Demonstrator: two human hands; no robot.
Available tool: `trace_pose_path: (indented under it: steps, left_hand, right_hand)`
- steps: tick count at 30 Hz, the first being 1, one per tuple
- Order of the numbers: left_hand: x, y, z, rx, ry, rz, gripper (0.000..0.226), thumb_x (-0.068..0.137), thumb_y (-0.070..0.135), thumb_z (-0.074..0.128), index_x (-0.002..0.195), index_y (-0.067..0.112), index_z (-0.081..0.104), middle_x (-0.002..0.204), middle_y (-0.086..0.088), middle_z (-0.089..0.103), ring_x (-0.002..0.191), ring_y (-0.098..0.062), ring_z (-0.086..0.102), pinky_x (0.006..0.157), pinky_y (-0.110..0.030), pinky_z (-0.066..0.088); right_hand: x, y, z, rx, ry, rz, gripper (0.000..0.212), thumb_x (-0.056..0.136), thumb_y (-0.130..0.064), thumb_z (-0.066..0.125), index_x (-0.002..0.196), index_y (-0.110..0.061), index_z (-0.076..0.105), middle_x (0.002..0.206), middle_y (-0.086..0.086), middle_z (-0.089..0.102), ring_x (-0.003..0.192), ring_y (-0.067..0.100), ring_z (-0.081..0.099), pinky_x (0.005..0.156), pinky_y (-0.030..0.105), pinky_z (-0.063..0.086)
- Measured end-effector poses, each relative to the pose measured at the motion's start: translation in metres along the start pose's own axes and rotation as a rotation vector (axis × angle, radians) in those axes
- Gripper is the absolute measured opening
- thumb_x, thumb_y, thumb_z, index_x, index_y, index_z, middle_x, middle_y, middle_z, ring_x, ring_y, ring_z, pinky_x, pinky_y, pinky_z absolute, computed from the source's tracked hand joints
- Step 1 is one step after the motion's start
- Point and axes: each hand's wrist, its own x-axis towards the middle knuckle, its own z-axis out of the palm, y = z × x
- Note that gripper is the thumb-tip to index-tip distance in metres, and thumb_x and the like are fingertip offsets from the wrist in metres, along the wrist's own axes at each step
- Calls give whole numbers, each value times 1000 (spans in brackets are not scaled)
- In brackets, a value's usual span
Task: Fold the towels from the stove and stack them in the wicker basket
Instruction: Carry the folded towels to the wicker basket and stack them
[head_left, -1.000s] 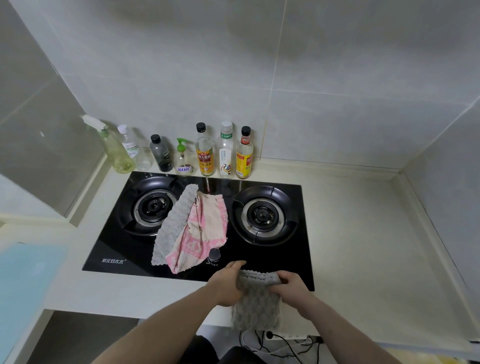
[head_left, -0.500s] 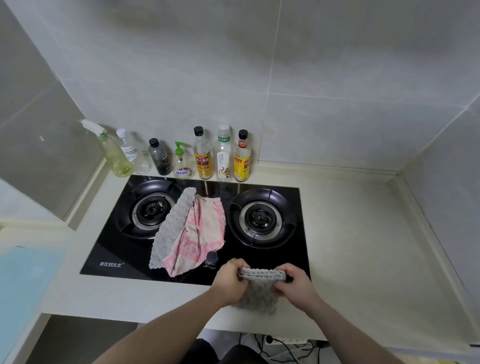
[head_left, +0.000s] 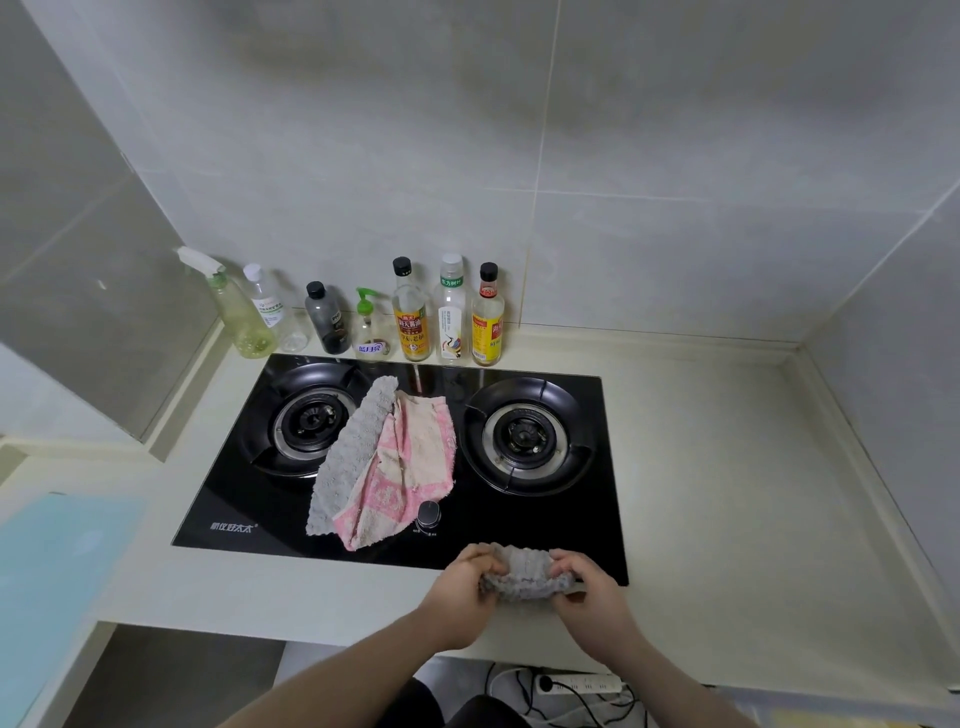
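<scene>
Over the stove (head_left: 260, 499) front edge, left hand (head_left: 457, 597) and right hand (head_left: 592, 592) fingers pinch a bunched grey towel (head_left: 524, 571).

Bare forearms, no sleeves; dark trousers below.

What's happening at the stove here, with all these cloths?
A person is folding a grey towel at the front edge of the stove, gripping it with the left hand and right hand. Another grey towel and a pink towel lie unfolded between the burners. No basket is in view.
</scene>
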Motion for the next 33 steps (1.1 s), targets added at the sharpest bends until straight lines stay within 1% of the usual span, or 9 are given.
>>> trace_pose_path:
  steps: [7,11,13,15,18,21,23,27,33]
  left_hand:
    - [-1,3,7,-136,41,-200,28,91,-4,61,108,18,67,121,-1,33,107,-4,48,91,-4,39]
    - [-2,3,7,-278,25,-359,22,89,10,72,106,24,73,128,2,30,127,-11,38,102,-12,37]
    - [-5,5,8,-293,8,-381,23,88,12,74,109,22,76,129,7,41,128,-12,41,109,-20,39]
    - [-8,8,10,-357,-21,-386,25,88,9,72,112,18,75,126,5,56,117,-10,53,96,-14,47]
    - [-15,14,10,-437,-42,-416,28,91,6,68,116,17,72,123,5,62,106,-3,58,74,-3,45]
    - [-24,15,8,-500,-15,-394,25,90,4,67,112,15,74,122,3,64,107,-8,62,83,-10,50]
    - [-33,17,5,-586,34,-377,20,90,3,68,106,12,76,117,-4,68,100,-14,68,87,-22,56]
    - [-61,19,-8,-679,218,-332,9,93,12,71,97,15,78,87,-4,69,74,-11,64,77,-21,53]
    - [-133,10,-69,-769,511,-308,12,92,9,68,88,14,78,87,-8,67,72,-16,65,78,-37,60]
  right_hand:
    - [-3,3,7,85,16,100,12,96,-26,69,93,-32,78,125,-22,55,122,-10,49,99,14,36]
    - [-2,9,10,123,53,163,12,92,-16,73,88,-27,77,113,-2,64,111,1,58,82,4,44]
    - [-4,12,12,141,61,211,10,93,-12,71,88,-20,68,102,5,66,88,13,63,69,11,47]
    - [-6,15,13,157,57,262,13,95,-14,69,93,-18,56,97,5,64,74,15,58,63,22,49]
    - [-5,16,12,217,52,330,29,91,-16,74,101,-23,48,107,-1,58,88,22,64,80,40,58]
    - [-8,11,7,342,27,422,41,87,-14,79,115,-20,49,115,0,56,102,24,65,81,43,60]
    - [-10,3,4,364,16,446,47,86,-13,79,123,-18,50,117,3,59,101,21,65,76,36,57]
    - [-15,-32,12,423,-41,375,51,68,-23,73,118,-21,60,114,5,69,103,19,67,86,31,52]
    - [-24,-104,68,553,-201,274,35,87,-10,75,119,-21,64,116,2,72,107,20,70,87,37,55]
